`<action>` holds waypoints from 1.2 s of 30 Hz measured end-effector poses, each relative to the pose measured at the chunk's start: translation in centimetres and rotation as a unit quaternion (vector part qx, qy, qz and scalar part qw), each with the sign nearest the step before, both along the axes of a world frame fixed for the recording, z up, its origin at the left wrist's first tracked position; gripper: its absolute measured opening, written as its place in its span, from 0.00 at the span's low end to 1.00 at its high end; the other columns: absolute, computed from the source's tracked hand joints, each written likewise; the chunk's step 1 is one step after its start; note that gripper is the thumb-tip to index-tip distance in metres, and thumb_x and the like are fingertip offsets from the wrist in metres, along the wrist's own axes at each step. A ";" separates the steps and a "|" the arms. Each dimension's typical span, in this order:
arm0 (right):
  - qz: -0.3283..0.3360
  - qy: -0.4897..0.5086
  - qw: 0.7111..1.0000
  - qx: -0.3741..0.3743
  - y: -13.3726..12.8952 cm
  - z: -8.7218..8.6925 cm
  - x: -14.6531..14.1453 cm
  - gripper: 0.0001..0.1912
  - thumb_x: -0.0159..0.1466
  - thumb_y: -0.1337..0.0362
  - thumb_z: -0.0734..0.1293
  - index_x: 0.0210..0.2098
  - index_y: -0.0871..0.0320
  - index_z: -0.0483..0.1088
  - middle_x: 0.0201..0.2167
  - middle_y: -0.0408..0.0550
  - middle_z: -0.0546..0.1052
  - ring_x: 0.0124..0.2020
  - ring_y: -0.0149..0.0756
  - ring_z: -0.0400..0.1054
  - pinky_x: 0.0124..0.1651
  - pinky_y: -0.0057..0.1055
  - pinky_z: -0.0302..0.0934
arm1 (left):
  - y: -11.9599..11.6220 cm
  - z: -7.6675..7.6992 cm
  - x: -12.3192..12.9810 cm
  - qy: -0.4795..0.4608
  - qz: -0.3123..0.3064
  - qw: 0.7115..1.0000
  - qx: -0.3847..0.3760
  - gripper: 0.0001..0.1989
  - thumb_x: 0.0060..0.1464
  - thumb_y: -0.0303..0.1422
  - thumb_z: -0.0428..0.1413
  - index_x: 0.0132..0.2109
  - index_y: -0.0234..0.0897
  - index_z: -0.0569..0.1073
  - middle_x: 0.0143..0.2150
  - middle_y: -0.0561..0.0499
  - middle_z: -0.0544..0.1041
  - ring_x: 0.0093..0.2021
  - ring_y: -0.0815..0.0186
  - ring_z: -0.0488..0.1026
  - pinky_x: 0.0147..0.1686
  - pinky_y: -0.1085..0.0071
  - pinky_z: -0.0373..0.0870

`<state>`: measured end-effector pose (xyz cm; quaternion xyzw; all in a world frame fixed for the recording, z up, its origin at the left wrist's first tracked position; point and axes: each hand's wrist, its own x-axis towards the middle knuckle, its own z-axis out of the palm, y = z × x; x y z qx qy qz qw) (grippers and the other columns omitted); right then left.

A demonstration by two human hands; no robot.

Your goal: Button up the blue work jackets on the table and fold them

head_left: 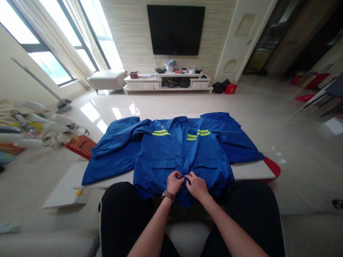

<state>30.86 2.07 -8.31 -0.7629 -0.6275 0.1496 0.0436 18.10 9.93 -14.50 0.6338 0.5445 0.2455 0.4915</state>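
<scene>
A blue work jacket [158, 150] with yellow-green stripes lies front side up, its collar away from me and its sleeves spread to both sides. My left hand [175, 182], with a watch on the wrist, pinches the jacket's front edge near the lower middle. Close beside it, my right hand [197, 185] has its fingers closed on the other front edge. The fingertips of both hands nearly meet at the front opening. Any button or zip between them is too small to make out. Other blue cloth [112, 166] lies under the left sleeve.
The jacket rests on a low white table [249, 170]. A red patterned bag [81, 146] stands at its left, and something red [272, 166] shows at its right end. My knees flank the near edge. Farther off are a white TV cabinet [144, 85] and a grey bench [107, 80].
</scene>
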 end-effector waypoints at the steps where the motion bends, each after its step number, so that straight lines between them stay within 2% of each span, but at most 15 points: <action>1: -0.005 0.012 1.000 0.007 0.0 -0.1 0.1 0.20 0.70 0.61 0.59 0.59 0.49 0.72 0.52 0.49 0.74 0.45 0.37 0.75 0.42 0.28 0.63 | 0.0 -0.1 0.0 -0.001 -0.001 1.000 0.000 0.06 0.48 0.27 0.62 0.34 0.34 0.74 0.32 0.56 0.72 0.22 0.76 0.69 0.19 0.81 0.63; 5: -0.045 0.069 0.996 0.040 0.1 -0.8 0.3 0.18 0.69 0.62 0.61 0.55 0.50 0.76 0.49 0.47 0.78 0.47 0.37 0.75 0.47 0.28 0.64 | 0.2 -0.4 -0.2 0.001 -0.014 1.000 -0.001 0.06 0.50 0.29 0.62 0.35 0.34 0.73 0.33 0.56 0.71 0.21 0.75 0.69 0.17 0.79 0.63; 9: -0.094 0.101 0.989 0.056 0.4 -1.2 0.6 0.17 0.67 0.64 0.62 0.50 0.52 0.79 0.48 0.46 0.81 0.51 0.37 0.74 0.53 0.28 0.63 | 0.1 0.0 -0.3 0.039 -0.022 0.999 0.008 0.06 0.52 0.31 0.62 0.34 0.35 0.72 0.33 0.55 0.72 0.23 0.73 0.70 0.19 0.80 0.62; 12: -0.100 0.091 0.990 0.046 0.5 -0.6 1.0 0.15 0.66 0.64 0.63 0.47 0.52 0.80 0.46 0.46 0.82 0.50 0.38 0.75 0.53 0.30 0.63 | 0.3 1.0 -0.4 0.091 -0.073 0.993 0.028 0.06 0.53 0.32 0.62 0.34 0.36 0.73 0.32 0.54 0.75 0.24 0.73 0.72 0.23 0.80 0.61; 15: -0.061 0.076 0.994 0.040 0.6 1.1 1.7 0.13 0.64 0.62 0.65 0.43 0.52 0.81 0.45 0.45 0.81 0.48 0.38 0.74 0.49 0.30 0.64 | 1.3 3.0 -0.6 0.131 -0.139 0.981 0.015 0.06 0.55 0.35 0.60 0.36 0.37 0.75 0.31 0.53 0.78 0.23 0.72 0.73 0.25 0.78 0.61; 18: 0.000 0.062 0.997 0.045 1.6 3.4 2.8 0.10 0.62 0.63 0.67 0.40 0.52 0.80 0.46 0.45 0.79 0.48 0.37 0.73 0.49 0.29 0.63 | 3.5 5.8 -0.4 0.156 -0.165 0.973 0.027 0.06 0.55 0.36 0.60 0.38 0.39 0.78 0.32 0.51 0.80 0.25 0.69 0.75 0.28 0.77 0.63; 21: 0.055 0.028 0.997 0.050 4.1 5.5 4.3 0.12 0.63 0.66 0.65 0.42 0.53 0.79 0.48 0.47 0.78 0.50 0.37 0.72 0.51 0.29 0.62 | 6.5 8.4 0.2 0.181 -0.180 0.963 0.087 0.04 0.51 0.32 0.62 0.37 0.40 0.79 0.34 0.49 0.81 0.29 0.66 0.77 0.32 0.76 0.65; 23: 0.108 0.013 0.993 0.035 6.4 6.0 5.3 0.17 0.63 0.70 0.63 0.47 0.53 0.78 0.50 0.48 0.77 0.50 0.37 0.73 0.51 0.29 0.62 | 8.5 9.2 0.8 0.188 -0.205 0.956 0.092 0.05 0.49 0.29 0.62 0.36 0.41 0.80 0.34 0.49 0.82 0.29 0.66 0.77 0.32 0.76 0.66; 25: 0.166 0.007 0.986 0.006 8.8 5.7 6.3 0.23 0.62 0.74 0.62 0.52 0.52 0.76 0.51 0.48 0.77 0.49 0.36 0.74 0.49 0.29 0.62 | 10.1 9.1 1.3 0.189 -0.231 0.952 0.073 0.06 0.49 0.28 0.62 0.37 0.41 0.80 0.34 0.50 0.82 0.26 0.67 0.76 0.30 0.76 0.66; 28: 0.221 0.000 0.975 -0.036 11.4 4.2 7.2 0.25 0.61 0.76 0.62 0.54 0.51 0.75 0.50 0.48 0.79 0.49 0.38 0.74 0.47 0.29 0.63 | 11.6 7.8 2.0 0.174 -0.258 0.949 0.044 0.06 0.49 0.29 0.60 0.36 0.41 0.80 0.32 0.51 0.82 0.22 0.69 0.74 0.28 0.76 0.66; 32: 0.252 -0.018 0.964 -0.081 12.9 2.7 7.7 0.17 0.63 0.74 0.63 0.45 0.53 0.78 0.44 0.50 0.79 0.44 0.40 0.75 0.42 0.29 0.62 | 12.4 6.2 2.8 0.122 -0.313 0.941 -0.033 0.06 0.50 0.31 0.58 0.35 0.38 0.80 0.27 0.53 0.80 0.21 0.68 0.75 0.26 0.77 0.66; 36: 0.275 0.011 0.956 -0.104 13.5 3.3 8.2 0.13 0.64 0.71 0.62 0.37 0.53 0.78 0.42 0.49 0.77 0.39 0.37 0.73 0.38 0.29 0.59 | 13.1 5.6 3.2 0.043 -0.344 0.927 -0.142 0.07 0.49 0.31 0.59 0.35 0.35 0.79 0.30 0.51 0.81 0.22 0.67 0.76 0.22 0.77 0.66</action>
